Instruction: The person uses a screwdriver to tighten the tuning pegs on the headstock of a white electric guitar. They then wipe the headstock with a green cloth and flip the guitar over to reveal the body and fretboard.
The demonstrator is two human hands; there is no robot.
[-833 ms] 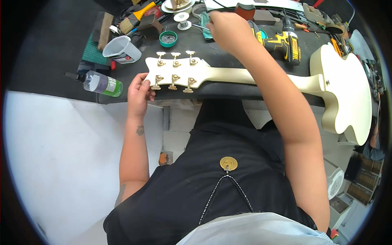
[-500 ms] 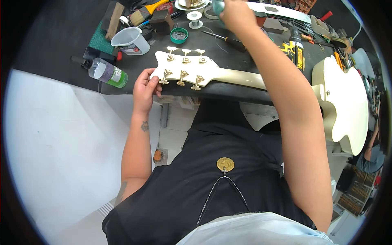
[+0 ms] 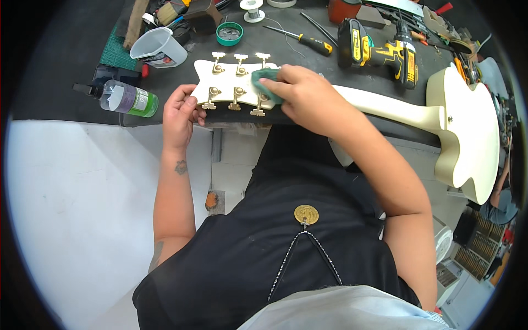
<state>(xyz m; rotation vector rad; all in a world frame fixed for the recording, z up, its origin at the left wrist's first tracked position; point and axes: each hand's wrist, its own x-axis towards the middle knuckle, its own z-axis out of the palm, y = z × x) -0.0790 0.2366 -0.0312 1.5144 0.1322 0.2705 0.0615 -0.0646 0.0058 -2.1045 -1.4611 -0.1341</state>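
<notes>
A cream-white electric guitar (image 3: 385, 104) lies back side up along the bench's front edge, its body at the right. Six tuners would be a count too many, so: several metal tuning machines (image 3: 240, 70) line both edges of its headstock (image 3: 223, 81). My left hand (image 3: 180, 113) grips the headstock's left end, thumb on top and fingers curled beneath. With my right hand (image 3: 302, 96) I press a green cloth (image 3: 264, 82) onto the headstock near the neck. The cloth covers part of the right-hand tuners.
A spray bottle (image 3: 129, 98) lies left of the headstock beside a white plastic tub (image 3: 159, 48). Beyond are a green round tin (image 3: 229, 34), a wire spool (image 3: 252, 10), a screwdriver (image 3: 308, 42) and a yellow-black cordless drill (image 3: 385, 52).
My right hand has come back from the far side of the bench with the cloth, down onto the headstock. My left hand keeps its grip on the headstock's end.
</notes>
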